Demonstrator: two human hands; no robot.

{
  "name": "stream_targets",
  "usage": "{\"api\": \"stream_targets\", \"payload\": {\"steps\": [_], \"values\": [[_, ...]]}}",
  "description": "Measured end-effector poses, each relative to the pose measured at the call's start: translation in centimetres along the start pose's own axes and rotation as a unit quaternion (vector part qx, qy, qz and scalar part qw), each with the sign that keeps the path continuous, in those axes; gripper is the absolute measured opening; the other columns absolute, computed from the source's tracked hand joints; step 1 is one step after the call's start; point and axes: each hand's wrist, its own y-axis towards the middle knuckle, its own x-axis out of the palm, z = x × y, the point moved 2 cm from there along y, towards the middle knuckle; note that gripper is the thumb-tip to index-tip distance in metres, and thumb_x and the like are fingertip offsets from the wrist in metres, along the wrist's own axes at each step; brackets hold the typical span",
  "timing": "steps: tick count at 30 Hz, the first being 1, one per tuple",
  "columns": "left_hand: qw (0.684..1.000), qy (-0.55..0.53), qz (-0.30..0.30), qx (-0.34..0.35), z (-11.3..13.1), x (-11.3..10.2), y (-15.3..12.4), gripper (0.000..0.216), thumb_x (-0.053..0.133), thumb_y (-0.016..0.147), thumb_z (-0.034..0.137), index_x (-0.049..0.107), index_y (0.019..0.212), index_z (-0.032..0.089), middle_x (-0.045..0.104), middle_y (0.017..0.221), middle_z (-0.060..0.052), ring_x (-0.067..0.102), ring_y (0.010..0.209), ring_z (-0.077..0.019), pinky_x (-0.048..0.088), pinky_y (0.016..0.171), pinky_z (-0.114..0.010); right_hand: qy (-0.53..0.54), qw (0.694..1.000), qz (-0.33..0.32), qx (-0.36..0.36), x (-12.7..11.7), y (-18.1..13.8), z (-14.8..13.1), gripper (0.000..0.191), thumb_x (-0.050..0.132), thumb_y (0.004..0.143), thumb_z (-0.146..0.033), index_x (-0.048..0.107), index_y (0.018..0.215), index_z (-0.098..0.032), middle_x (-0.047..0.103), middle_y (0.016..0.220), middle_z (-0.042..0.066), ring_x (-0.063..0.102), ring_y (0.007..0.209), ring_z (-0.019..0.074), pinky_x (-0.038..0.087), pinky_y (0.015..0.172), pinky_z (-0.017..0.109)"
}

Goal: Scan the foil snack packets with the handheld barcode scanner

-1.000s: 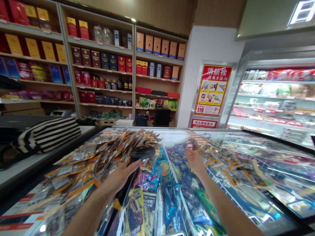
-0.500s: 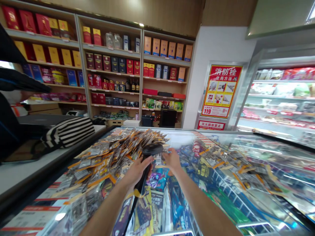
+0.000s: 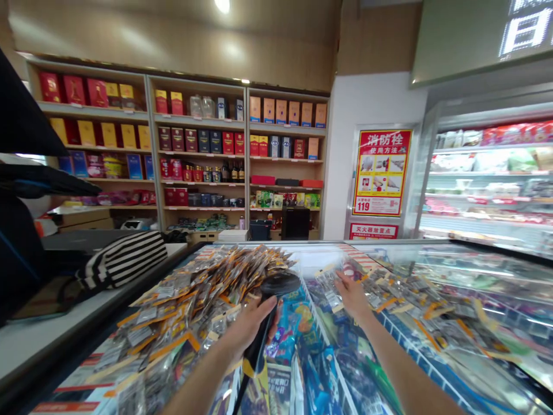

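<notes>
My left hand (image 3: 249,327) is wrapped round the grip of a black barcode scanner (image 3: 276,286), held above an open chest freezer (image 3: 302,253). The scanner's head points forward over a heap of orange-and-clear snack packets (image 3: 203,294) piled on the freezer's left side. My right hand (image 3: 352,294) reaches into the middle section and pinches a small clear packet (image 3: 329,285) among more packets. Colourful frozen packs (image 3: 298,323) lie beneath both hands.
A black-and-white striped bag (image 3: 125,259) rests on the counter (image 3: 43,334) at left, beside a dark-clothed person (image 3: 17,230). Shelves of boxed goods (image 3: 207,150) fill the back wall. A red fire notice (image 3: 380,173) hangs beside a refrigerated display (image 3: 488,178) at right.
My right hand moved from beside the scanner to the right and took hold of a clear packet. The left hand with the scanner stayed roughly in place. The view tilted upward.
</notes>
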Motion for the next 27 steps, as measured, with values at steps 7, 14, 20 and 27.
{"api": "stream_targets", "payload": {"steps": [7, 14, 20, 27], "values": [[1.000, 0.008, -0.023, -0.018, -1.1, -1.1, -0.3, 0.036, 0.051, 0.064, 0.052, 0.047, 0.070, 0.017, 0.049, 0.054, 0.003, 0.039, 0.039, -0.0061, 0.029, 0.037, -0.019, -0.009, 1.000, 0.011, -0.008, -0.3, -0.3, -1.4, 0.039, 0.043, 0.070, -0.032, 0.058, 0.104, -0.017, 0.064, 0.094, 0.006, 0.056, 0.089, 0.0223, 0.039, 0.078, 0.032], [0.999, 0.008, -0.047, -0.017, -0.4, -0.4, -0.9, 0.033, 0.052, 0.065, 0.050, 0.046, 0.065, 0.017, 0.048, 0.048, 0.004, 0.039, 0.037, -0.0061, 0.029, 0.039, -0.020, -0.028, 0.999, -0.011, -0.016, -0.1, -0.5, -1.9, 0.042, 0.041, 0.071, -0.032, 0.057, 0.106, -0.015, 0.065, 0.088, 0.007, 0.058, 0.081, 0.0219, 0.041, 0.074, 0.032], [0.998, 0.012, -0.059, -0.020, -0.3, 0.4, -1.6, 0.031, 0.051, 0.068, 0.046, 0.048, 0.063, 0.016, 0.047, 0.045, 0.004, 0.040, 0.038, -0.0062, 0.029, 0.040, -0.020, -0.029, 0.999, -0.016, -0.035, 0.2, -0.6, -2.0, 0.041, 0.042, 0.070, -0.032, 0.057, 0.105, -0.017, 0.065, 0.091, 0.006, 0.058, 0.082, 0.0206, 0.042, 0.074, 0.031], [1.000, 0.002, -0.027, -0.014, -0.1, -1.5, -0.8, 0.033, 0.050, 0.067, 0.049, 0.046, 0.067, 0.016, 0.047, 0.050, 0.004, 0.040, 0.039, -0.0067, 0.031, 0.039, -0.020, -0.232, 0.972, -0.001, 0.016, -1.5, 0.1, -0.2, 0.043, 0.036, 0.075, -0.030, 0.053, 0.110, -0.014, 0.065, 0.084, 0.011, 0.058, 0.079, 0.0234, 0.041, 0.069, 0.032]]}}
